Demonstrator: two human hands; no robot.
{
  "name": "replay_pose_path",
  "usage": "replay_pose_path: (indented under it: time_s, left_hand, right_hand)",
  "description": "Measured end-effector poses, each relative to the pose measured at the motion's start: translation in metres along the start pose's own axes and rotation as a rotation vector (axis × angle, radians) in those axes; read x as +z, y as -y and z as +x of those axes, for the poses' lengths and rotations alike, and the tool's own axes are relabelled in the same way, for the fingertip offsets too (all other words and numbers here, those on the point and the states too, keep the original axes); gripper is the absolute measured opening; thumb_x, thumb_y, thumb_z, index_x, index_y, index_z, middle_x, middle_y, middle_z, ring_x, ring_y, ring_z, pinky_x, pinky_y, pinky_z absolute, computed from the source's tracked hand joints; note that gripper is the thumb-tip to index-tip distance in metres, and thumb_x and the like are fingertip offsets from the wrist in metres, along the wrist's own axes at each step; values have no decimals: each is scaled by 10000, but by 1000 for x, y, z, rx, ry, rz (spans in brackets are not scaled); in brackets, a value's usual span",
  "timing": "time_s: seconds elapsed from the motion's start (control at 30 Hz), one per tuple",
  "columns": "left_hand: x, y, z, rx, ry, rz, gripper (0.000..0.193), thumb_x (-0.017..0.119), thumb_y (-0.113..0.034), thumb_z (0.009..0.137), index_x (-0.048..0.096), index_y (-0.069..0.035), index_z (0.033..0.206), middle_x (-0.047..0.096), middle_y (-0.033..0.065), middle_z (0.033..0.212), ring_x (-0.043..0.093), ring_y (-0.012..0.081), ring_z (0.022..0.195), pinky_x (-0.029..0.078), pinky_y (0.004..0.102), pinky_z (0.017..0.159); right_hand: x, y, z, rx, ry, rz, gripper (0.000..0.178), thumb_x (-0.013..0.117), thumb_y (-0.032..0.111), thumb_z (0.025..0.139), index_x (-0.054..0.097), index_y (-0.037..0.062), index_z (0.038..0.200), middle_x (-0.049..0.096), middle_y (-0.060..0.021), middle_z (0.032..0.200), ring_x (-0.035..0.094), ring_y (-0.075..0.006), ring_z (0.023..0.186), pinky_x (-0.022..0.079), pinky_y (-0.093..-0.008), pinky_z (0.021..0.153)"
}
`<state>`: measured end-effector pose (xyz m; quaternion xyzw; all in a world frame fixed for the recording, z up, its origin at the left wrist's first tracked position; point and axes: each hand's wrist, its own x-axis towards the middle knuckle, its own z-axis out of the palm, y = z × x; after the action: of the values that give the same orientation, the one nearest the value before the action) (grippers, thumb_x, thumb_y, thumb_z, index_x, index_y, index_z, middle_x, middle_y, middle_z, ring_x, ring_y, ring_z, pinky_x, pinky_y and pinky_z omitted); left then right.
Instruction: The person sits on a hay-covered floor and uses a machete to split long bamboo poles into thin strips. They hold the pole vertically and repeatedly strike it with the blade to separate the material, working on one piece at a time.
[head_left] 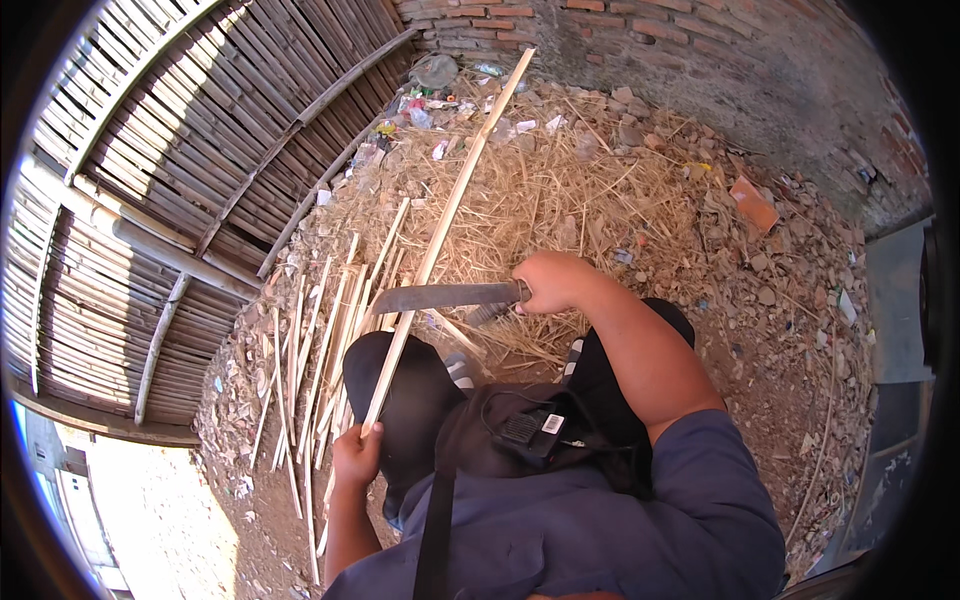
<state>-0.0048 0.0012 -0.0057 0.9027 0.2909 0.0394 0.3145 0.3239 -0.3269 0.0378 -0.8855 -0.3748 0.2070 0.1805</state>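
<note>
My left hand (357,455) grips the near end of a long pale bamboo strip (455,205) that slants up and away toward the brick wall. My right hand (548,281) is closed on the handle of a big dark-bladed knife (440,296). Its blade lies across the strip, touching it about a third of the way up. My knees, in dark trousers, sit just below the blade.
Several cut bamboo strips (315,345) lie on the ground at my left. A heap of dry shavings and straw (560,190) spreads ahead. A woven bamboo fence (170,170) stands at left, a brick wall (640,40) behind, and stony rubble (790,300) at right.
</note>
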Motion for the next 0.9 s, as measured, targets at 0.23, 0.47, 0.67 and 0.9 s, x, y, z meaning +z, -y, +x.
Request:
replay_pose_path:
  time_s: [0.23, 0.47, 0.67, 0.9]
  left_hand:
    - [1, 1, 1, 22, -2, 56, 547, 647, -517, 929, 666, 12, 793, 615, 162, 634, 619, 267, 601, 454, 426, 585]
    - [-3, -6, 3, 12, 38, 29, 534, 669, -500, 925, 673, 21, 807, 609, 166, 620, 608, 268, 582, 453, 417, 575]
    - [1, 10, -3, 73, -57, 59, 478, 693, -463, 916, 701, 10, 847, 597, 145, 596, 600, 248, 553, 456, 398, 558]
    - [-15, -31, 5, 111, 26, -58, 490, 720, -426, 915, 590, 4, 717, 525, 103, 545, 485, 147, 523, 393, 373, 507]
  right_hand:
    - [-14, -66, 9, 304, -366, 258, 388, 801, 359, 803, 698, 16, 954, 709, -174, 903, 699, -293, 850, 528, -411, 766]
    - [12, -17, 5, -10, -74, 58, 385, 812, 370, 781, 712, 33, 936, 687, -162, 823, 684, -314, 804, 520, -434, 736]
    - [-15, -31, 0, 149, -122, 135, 366, 807, 367, 783, 736, 68, 980, 720, -155, 886, 703, -328, 876, 535, -426, 780]
    - [-20, -33, -11, 206, -341, 247, 419, 795, 367, 798, 719, 27, 1030, 720, -171, 905, 706, -323, 871, 541, -428, 773]
